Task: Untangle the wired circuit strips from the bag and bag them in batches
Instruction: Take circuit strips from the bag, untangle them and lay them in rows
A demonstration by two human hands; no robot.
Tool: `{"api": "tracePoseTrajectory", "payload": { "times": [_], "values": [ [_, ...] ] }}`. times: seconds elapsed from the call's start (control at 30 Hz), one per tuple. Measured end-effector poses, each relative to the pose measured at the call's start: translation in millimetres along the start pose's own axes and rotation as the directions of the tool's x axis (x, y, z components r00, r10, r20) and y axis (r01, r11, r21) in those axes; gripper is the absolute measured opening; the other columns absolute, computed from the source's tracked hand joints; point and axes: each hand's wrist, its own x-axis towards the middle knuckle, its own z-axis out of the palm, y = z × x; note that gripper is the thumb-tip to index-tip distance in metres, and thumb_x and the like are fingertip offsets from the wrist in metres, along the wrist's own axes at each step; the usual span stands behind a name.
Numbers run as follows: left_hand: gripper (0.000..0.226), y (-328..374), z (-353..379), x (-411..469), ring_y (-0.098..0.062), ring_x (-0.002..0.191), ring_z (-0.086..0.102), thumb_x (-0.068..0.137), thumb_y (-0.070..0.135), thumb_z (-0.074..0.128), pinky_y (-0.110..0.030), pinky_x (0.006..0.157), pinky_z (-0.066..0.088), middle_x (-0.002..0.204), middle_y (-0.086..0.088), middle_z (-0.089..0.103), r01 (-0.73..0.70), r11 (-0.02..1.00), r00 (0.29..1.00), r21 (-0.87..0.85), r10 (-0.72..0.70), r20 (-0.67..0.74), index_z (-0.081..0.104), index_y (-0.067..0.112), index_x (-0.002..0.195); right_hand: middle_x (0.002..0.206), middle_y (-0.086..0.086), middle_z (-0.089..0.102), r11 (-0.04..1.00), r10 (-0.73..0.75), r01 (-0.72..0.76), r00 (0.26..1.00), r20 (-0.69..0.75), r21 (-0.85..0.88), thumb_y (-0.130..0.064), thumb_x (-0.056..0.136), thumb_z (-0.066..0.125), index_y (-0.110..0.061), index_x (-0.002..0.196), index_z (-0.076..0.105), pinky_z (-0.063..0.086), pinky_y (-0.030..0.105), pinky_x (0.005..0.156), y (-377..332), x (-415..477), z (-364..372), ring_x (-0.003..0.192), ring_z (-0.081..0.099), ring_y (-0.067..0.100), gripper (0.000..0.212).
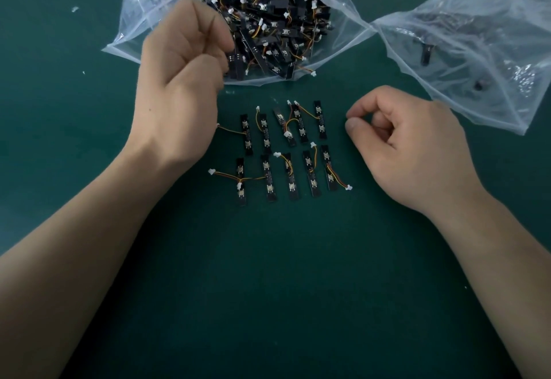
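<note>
ten strips laid out, a full bag to go

just below the open bag (143,41) of tangled strips, ten circuit strips (286,152) lie in two rows on the green mat (268,289), not yet bagged. the left hand (182,80) curls at the bag's mouth; i cannot tell what it grips. the right hand (411,146), right of the rows, pinches nothing visible. a second bag (477,50) waits right of the open bag.
</note>
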Motion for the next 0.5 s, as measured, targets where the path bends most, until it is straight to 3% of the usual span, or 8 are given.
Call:
{"api": "tracePoseTrajectory", "payload": {
  "times": [0.07, 0.13, 0.2, 0.27, 0.33, 0.43, 0.5],
  "values": [
    [0.018, -0.4, -7.2, 0.0, -0.009, 0.056, 0.033, 0.072, -0.001, 0.04, -0.025, 0.052, 0.027, 0.057, 0.011, 0.042, -0.012, 0.983, 1.0, 0.183, 0.013, -0.006, 0.052, 0.012, 0.077, 0.068, -0.012, 0.059, 1.0, -0.002, 0.002, 1.0, -0.007, 0.001, -0.033, 0.097, 0.065, -0.031, 0.095, 0.066, 0.047, 0.032, 0.063, -0.1, -0.3, 0.0, 0.066, 0.057, 0.011, 0.003],
    [0.01, -1.8, -13.8, -1.8, -0.018, 0.053, 0.041, 0.071, 0.01, 0.045, -0.027, 0.051, 0.031, 0.053, 0.003, 0.048, -0.063, 0.884, 0.997, 0.463, 0.04, 0.058, 0.054, 0.008, 0.066, 0.066, -0.01, 0.059, 1.0, -0.005, 0.005, 1.0, -0.011, 0.006, -0.033, 0.097, 0.065, -0.03, 0.098, 0.068, 0.048, 0.033, 0.063, -0.5, -0.3, 0.4, 0.066, 0.057, 0.011, 0.004],
    [0.02, -1.3, -13.4, -4.1, -0.038, 0.053, 0.043, 0.069, 0.019, 0.046, -0.034, 0.051, 0.04, 0.049, -0.012, 0.043, -0.091, 0.782, 0.995, 0.617, 0.04, 0.097, 0.051, 0.004, 0.057, 0.071, -0.01, 0.062, 1.0, -0.013, 0.013, 1.0, -0.012, 0.005, -0.034, 0.098, 0.064, -0.03, 0.1, 0.069, 0.047, 0.032, 0.063, -1.1, 0.0, 0.7, 0.068, 0.057, 0.009, 0.007],
    [0.026, 1.1, -8.9, -5.5, -0.045, 0.057, 0.048, 0.069, 0.023, 0.046, -0.036, 0.054, 0.047, 0.052, -0.019, 0.047, -0.101, 0.708, 0.994, 0.699, 0.038, 0.105, 0.055, 0.002, 0.057, 0.08, -0.012, 0.064, 0.999, -0.036, 0.036, 0.999, -0.003, 0.001, -0.036, 0.1, 0.061, -0.03, 0.101, 0.07, 0.047, 0.031, 0.065, -2.8, -0.1, 0.8, 0.074, 0.058, 0.006, 0.011],
    [0.029, 2.2, -7.6, -5.8, -0.042, 0.06, 0.054, 0.07, 0.025, 0.047, -0.039, 0.059, 0.053, 0.056, -0.017, 0.056, -0.105, 0.68, 0.993, 0.725, 0.027, 0.119, 0.064, 0.004, 0.061, 0.087, -0.013, 0.063, 0.998, -0.062, 0.062, 0.998, 0.014, 0.005, -0.037, 0.101, 0.058, -0.032, 0.104, 0.071, 0.044, 0.03, 0.066, -3.8, 0.0, 0.6, 0.078, 0.057, 0.003, 0.014],
    [0.031, 3.8, -10.7, -5.0, -0.018, 0.055, 0.057, 0.072, 0.028, 0.048, -0.03, 0.058, 0.045, 0.057, 0.008, 0.065, -0.105, 0.779, 0.983, 0.618, -0.011, 0.181, 0.077, 0.021, 0.066, 0.088, -0.015, 0.061, 0.997, -0.076, 0.075, 0.996, 0.035, 0.012, -0.037, 0.103, 0.057, -0.034, 0.107, 0.074, 0.041, 0.031, 0.066, -3.3, 0.1, 0.1, 0.077, 0.054, 0.001, 0.017],
    [0.031, 5.6, -11.9, -5.4, -0.014, 0.057, 0.06, 0.075, 0.026, 0.05, -0.027, 0.057, 0.041, 0.061, 0.025, 0.066, -0.147, 0.823, 0.958, 0.548, -0.019, 0.285, 0.08, 0.031, 0.072, 0.087, -0.015, 0.061, 0.996, -0.085, 0.084, 0.996, 0.041, 0.02, -0.038, 0.104, 0.056, -0.034, 0.108, 0.075, 0.041, 0.032, 0.067, -4.2, 0.1, -0.6, 0.077, 0.054, 0.001, 0.02]
  ]
}}
